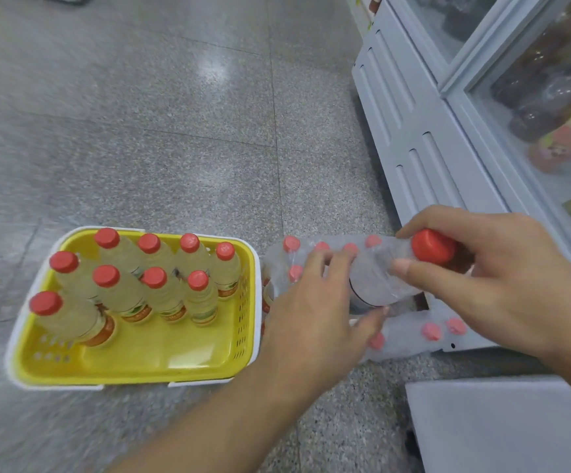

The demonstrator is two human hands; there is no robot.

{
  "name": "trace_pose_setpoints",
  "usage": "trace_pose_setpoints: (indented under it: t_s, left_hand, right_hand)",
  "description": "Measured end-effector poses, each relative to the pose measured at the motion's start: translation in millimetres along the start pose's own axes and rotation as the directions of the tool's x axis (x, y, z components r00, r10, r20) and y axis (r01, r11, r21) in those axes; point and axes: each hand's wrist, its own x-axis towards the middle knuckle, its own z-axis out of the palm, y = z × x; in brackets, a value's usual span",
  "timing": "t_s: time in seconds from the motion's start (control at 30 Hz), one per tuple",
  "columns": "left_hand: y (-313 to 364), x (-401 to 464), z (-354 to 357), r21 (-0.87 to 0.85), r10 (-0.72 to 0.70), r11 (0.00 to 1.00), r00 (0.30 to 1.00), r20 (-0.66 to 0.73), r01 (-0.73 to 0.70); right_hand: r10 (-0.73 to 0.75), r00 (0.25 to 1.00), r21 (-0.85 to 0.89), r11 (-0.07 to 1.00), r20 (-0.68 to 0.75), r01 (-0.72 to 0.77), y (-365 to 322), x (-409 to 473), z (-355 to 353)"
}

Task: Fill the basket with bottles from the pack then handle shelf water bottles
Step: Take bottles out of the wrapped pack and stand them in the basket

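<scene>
The right hand (502, 285) curls its fingers (410, 268) around a red-capped bottle (379, 285), lying tilted over the plastic-wrapped pack (410, 332). The left hand (314, 312) grips the bottle's lower body. At nine o'clock from the hands, a yellow basket (140, 360) holds nine upright bottles (120, 291); their orange labels are too blurred to read. All sits on a speckled grey floor (174, 131). At two o'clock stands a pale glass-door cooler (447, 138).

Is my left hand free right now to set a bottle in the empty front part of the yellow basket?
Probably not yet: the left hand and right hand both grip one bottle over the plastic pack. The yellow basket has open floor at its front.
</scene>
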Motion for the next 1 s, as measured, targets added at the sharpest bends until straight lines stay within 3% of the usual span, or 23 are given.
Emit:
trace_pose_setpoints:
  t_s: [0.13,0.23,0.43,0.53,0.73,0.83,1.0]
  left_hand:
    - [-18.9,-42.3,-44.8,-0.02,-0.054,0.998,0.994,-0.095,0.053]
    - [-65.1,-69.2,-62.6,0.008,-0.223,0.974,0.971,-0.089,0.225]
    - [-174.9,-101.0,-67.5,-0.036,-0.582,0.812,0.801,-0.143,0.583]
    - [-215.9,-112.4,-71.8,-0.107,-0.687,0.726,0.712,-0.143,0.679]
    - [-225.2,-114.3,-76.2,-0.258,-0.747,0.663,0.641,-0.175,0.703]
    - [-220.9,-114.8,-72.0,-0.337,-0.766,0.638,0.614,-0.19,0.693]
    - [-207.2,-108.7,-66.4,-0.386,-0.859,0.511,0.466,-0.21,0.768]
  right_hand:
    - [-0.133,0.991,0.067,0.989,-0.012,0.133,-53.7,10.1,22.8]
    - [-0.23,0.97,0.064,0.972,0.082,0.225,-90.8,21.6,75.9]
    - [-0.341,0.903,0.065,0.94,0.263,0.336,-165.2,47.4,210.3]
    - [-0.314,0.899,0.026,0.947,0.304,0.321,-193.0,59.5,253.9]
    - [-0.218,0.898,0.139,0.974,0.382,0.177,-197.2,64.3,316.1]
    - [-0.198,0.899,0.254,0.962,0.39,0.102,-189.8,61.9,323.5]
    - [-0.159,0.884,0.36,0.933,0.439,-0.01,-161.9,56.8,307.8]
